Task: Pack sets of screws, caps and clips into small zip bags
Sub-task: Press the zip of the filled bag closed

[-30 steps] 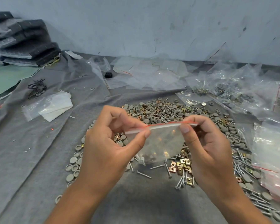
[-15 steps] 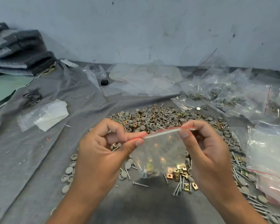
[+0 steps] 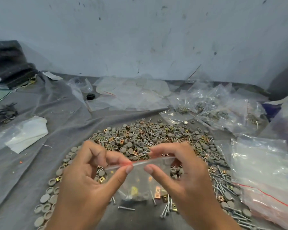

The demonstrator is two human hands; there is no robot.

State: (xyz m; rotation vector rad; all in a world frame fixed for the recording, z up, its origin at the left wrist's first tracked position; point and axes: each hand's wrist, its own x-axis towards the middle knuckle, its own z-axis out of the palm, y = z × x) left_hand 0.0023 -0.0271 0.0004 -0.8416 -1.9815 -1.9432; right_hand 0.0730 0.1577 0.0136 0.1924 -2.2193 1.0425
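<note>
We held the small zip bag (image 3: 143, 181) up at six o'clock: our left hand (image 3: 88, 183) and right hand (image 3: 188, 178) each pinched its top strip between thumb and fingers (contents blurred). Behind, toward twelve, lay the heap of caps, screws and clips (image 3: 150, 136) on grey cloth (image 3: 40, 163).

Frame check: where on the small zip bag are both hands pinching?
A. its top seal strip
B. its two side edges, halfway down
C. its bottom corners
A: the left hand and right hand both pinch the red-lined top strip of the small zip bag.
</note>
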